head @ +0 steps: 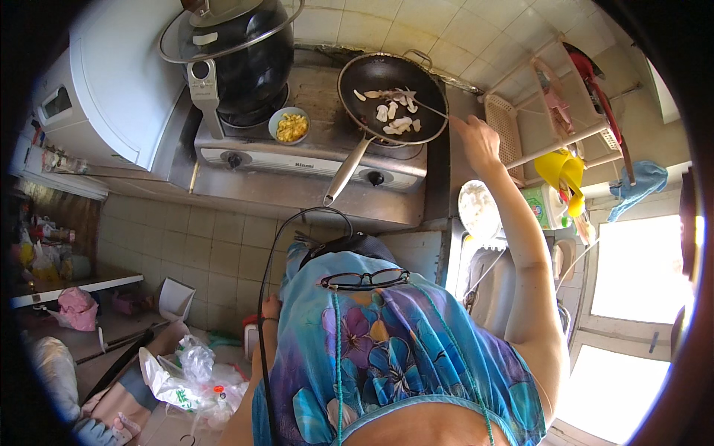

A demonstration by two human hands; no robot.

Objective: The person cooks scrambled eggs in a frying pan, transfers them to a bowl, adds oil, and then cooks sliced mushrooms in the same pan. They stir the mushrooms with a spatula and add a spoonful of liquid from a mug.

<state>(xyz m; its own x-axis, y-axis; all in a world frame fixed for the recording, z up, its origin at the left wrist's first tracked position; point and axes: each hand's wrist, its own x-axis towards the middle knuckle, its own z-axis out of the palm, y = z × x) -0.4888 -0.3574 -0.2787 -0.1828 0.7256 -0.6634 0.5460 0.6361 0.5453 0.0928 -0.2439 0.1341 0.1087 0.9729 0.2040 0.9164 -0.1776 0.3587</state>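
My right hand (478, 144) grips the end of a thin-handled metal spatula (430, 107) that reaches over the rim of a dark wok (357, 72). The spatula's head lies among pale sliced mushrooms (397, 126), scattered over the wok's bottom. The wok sits on the right burner of a two-burner gas stove (312, 161), its long metal handle pointing towards me. Down at my side hangs my left hand (271, 308), partly covered by my clothing; its fingers are not clear. A small bowl (273, 129) of scrambled egg (292, 127) stands left of the wok.
A black pot-like appliance (254, 72) with a glass lid (173, 42) occupies the left burner. White sliced food fills a plate (461, 198) below my right forearm, near the sink (491, 295). A utensil rack (505, 134) hangs at right. Plastic bags (195, 368) lie lower left.
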